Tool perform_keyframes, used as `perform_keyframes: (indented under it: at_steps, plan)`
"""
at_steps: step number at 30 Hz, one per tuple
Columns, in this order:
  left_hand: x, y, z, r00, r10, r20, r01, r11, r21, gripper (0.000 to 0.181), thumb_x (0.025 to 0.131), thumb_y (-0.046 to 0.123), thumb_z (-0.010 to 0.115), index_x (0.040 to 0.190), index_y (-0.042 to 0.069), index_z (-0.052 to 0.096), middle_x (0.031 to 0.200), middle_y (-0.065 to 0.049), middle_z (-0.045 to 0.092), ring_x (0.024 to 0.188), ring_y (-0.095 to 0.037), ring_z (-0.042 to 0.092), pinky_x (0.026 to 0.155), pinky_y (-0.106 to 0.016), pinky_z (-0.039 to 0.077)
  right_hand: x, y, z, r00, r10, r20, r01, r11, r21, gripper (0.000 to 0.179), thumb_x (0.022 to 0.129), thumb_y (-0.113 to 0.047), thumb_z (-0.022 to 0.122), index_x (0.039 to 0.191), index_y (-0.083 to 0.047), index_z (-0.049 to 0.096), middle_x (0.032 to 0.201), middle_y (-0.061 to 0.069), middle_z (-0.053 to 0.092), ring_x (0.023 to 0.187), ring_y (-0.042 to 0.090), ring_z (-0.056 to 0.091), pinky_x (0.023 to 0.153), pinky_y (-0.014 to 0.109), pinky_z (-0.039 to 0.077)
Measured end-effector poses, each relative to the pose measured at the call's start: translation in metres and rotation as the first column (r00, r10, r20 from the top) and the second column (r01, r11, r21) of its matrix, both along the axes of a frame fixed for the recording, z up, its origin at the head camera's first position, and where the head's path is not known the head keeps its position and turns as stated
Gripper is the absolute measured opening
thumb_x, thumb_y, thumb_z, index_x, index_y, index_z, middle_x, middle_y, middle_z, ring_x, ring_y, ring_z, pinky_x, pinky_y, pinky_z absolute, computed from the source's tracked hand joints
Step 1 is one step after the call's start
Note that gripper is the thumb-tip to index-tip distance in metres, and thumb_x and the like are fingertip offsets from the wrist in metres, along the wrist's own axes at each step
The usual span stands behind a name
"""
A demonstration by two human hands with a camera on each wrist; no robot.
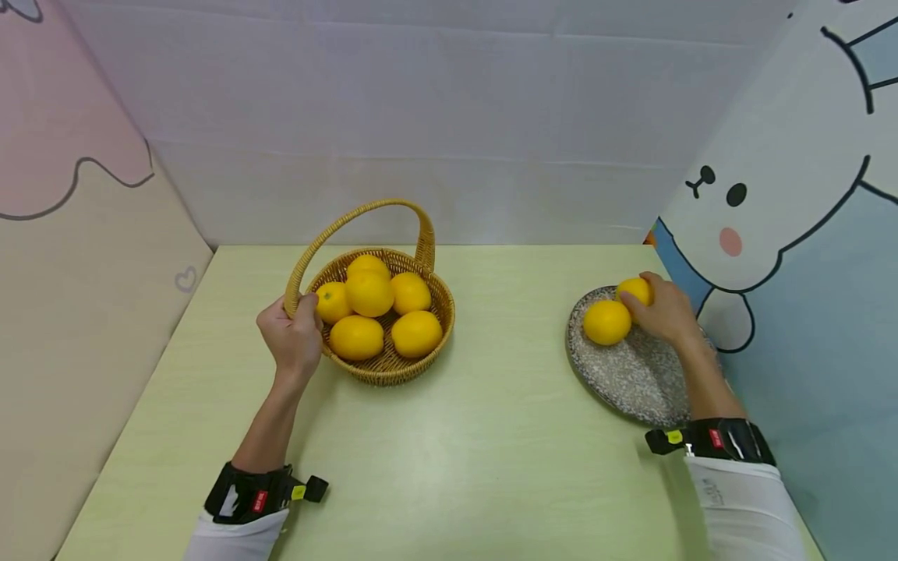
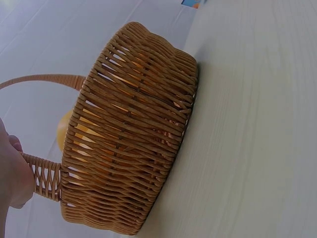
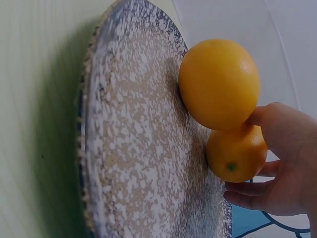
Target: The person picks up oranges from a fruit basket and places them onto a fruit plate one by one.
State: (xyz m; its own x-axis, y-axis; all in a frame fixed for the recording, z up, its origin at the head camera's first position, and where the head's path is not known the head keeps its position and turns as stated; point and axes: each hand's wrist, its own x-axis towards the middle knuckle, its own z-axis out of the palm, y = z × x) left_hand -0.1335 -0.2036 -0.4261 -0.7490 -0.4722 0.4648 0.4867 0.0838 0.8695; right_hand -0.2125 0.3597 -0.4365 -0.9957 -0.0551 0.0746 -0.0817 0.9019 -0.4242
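Note:
A woven basket [image 1: 382,377] stands on the table at the left, heaped with several oranges [image 1: 370,294]. My left hand [image 1: 291,336] grips the near-left end of its arched handle [image 1: 372,206]; the left wrist view shows the basket wall [image 2: 129,134] close up and only part of the hand. On the right lies a round speckled grey plate [image 1: 631,382] bearing two oranges. My right hand [image 1: 665,313] holds the farther orange [image 1: 635,291] between thumb and fingers, at the plate's far side. Beside it, the other orange [image 3: 219,84] rests on the plate, very near the thumb.
The pale green table [image 1: 484,436] extends between basket and plate. A white wall [image 1: 491,199] rises behind its far edge. Close to the plate on the right stands a panel with a cartoon drawing [image 1: 793,226]; another panel [image 1: 91,280] borders the left side.

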Motion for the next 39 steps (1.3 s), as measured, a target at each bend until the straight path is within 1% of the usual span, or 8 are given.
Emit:
perform_keyframes:
  at_steps: [8, 12, 15, 19, 22, 25, 33, 39]
  plan:
    - [0.000, 0.000, 0.000, 1.000, 0.003, 0.012, -0.003, 1.000, -0.005, 0.043, 0.096, -0.005, 0.052, 0.056, 0.009, 0.045, 0.043, 0.007, 0.039, 0.032, -0.005, 0.031, 0.029, -0.014, 0.020, -0.001, 0.002, -0.002, 0.999, -0.012, 0.038, 0.013, 1.000, -0.028, 0.072, 0.109, -0.041, 0.041, 0.157, 0.011, 0.028, 0.138, 0.041, 0.045, 0.115, 0.054, 0.045, 0.091, 0.069, 0.040]
    - [0.001, 0.002, 0.002, 1.000, 0.008, 0.011, -0.008, 1.000, -0.007, 0.044, 0.096, -0.008, 0.050, 0.055, 0.008, 0.044, 0.043, 0.010, 0.039, 0.032, -0.003, 0.030, 0.029, -0.013, 0.020, 0.000, 0.003, -0.001, 0.999, -0.005, 0.054, 0.007, 0.999, -0.038, 0.074, 0.110, -0.043, 0.037, 0.159, 0.010, 0.023, 0.148, 0.041, 0.036, 0.129, 0.057, 0.035, 0.102, 0.073, 0.031]
    - [0.004, 0.005, 0.009, 1.000, 0.008, 0.003, -0.008, 1.000, -0.012, 0.044, 0.096, -0.009, 0.049, 0.055, 0.007, 0.044, 0.043, 0.011, 0.038, 0.032, -0.001, 0.030, 0.030, -0.012, 0.020, 0.001, 0.003, 0.001, 0.998, -0.006, 0.065, 0.008, 0.999, -0.039, 0.077, 0.110, -0.048, 0.036, 0.161, 0.007, 0.021, 0.155, 0.040, 0.027, 0.136, 0.058, 0.026, 0.106, 0.076, 0.024]
    - [0.010, 0.010, 0.020, 1.000, -0.003, -0.010, 0.003, 1.000, 0.000, 0.044, 0.095, -0.010, 0.049, 0.055, 0.007, 0.044, 0.043, 0.011, 0.039, 0.033, -0.001, 0.030, 0.030, -0.012, 0.021, 0.005, 0.002, 0.006, 0.998, -0.005, 0.063, 0.008, 0.999, -0.043, 0.084, 0.106, -0.056, 0.038, 0.164, 0.001, 0.018, 0.159, 0.038, 0.018, 0.138, 0.059, 0.021, 0.105, 0.078, 0.022]
    - [0.013, 0.012, 0.023, 1.000, -0.006, -0.020, 0.006, 1.000, 0.005, 0.043, 0.094, -0.010, 0.050, 0.054, 0.006, 0.045, 0.043, 0.011, 0.040, 0.033, -0.001, 0.031, 0.030, -0.012, 0.021, 0.008, -0.001, 0.011, 0.999, 0.001, 0.050, 0.001, 0.999, -0.039, 0.088, 0.104, -0.060, 0.043, 0.165, -0.003, 0.016, 0.161, 0.036, 0.015, 0.139, 0.059, 0.020, 0.104, 0.079, 0.021]
    - [0.012, 0.011, 0.022, 1.000, 0.002, -0.023, -0.002, 1.000, -0.010, 0.043, 0.094, -0.010, 0.049, 0.055, 0.005, 0.044, 0.043, 0.011, 0.039, 0.033, -0.001, 0.031, 0.031, -0.012, 0.021, 0.011, -0.004, 0.015, 1.000, 0.008, 0.019, -0.008, 1.000, -0.023, 0.092, 0.101, -0.061, 0.050, 0.166, -0.006, 0.016, 0.161, 0.035, 0.017, 0.140, 0.058, 0.021, 0.104, 0.079, 0.021]
    - [0.000, 0.002, 0.002, 1.000, 0.012, -0.010, -0.012, 1.000, -0.006, 0.043, 0.095, -0.009, 0.050, 0.055, 0.005, 0.044, 0.043, 0.010, 0.039, 0.033, -0.003, 0.030, 0.030, -0.013, 0.020, 0.015, -0.014, 0.025, 0.998, 0.035, -0.043, -0.035, 0.999, 0.005, 0.097, 0.096, -0.061, 0.058, 0.166, -0.008, 0.018, 0.162, 0.033, 0.020, 0.139, 0.056, 0.023, 0.103, 0.080, 0.021]
    - [0.000, 0.002, 0.002, 1.000, 0.016, -0.007, -0.016, 1.000, -0.014, 0.044, 0.095, -0.009, 0.050, 0.055, 0.006, 0.044, 0.043, 0.010, 0.039, 0.033, -0.003, 0.030, 0.030, -0.013, 0.019, 0.017, -0.026, 0.033, 0.994, 0.080, -0.076, -0.080, 0.997, 0.001, 0.092, 0.096, -0.056, 0.061, 0.164, -0.007, 0.024, 0.160, 0.032, 0.024, 0.138, 0.056, 0.025, 0.104, 0.078, 0.021]
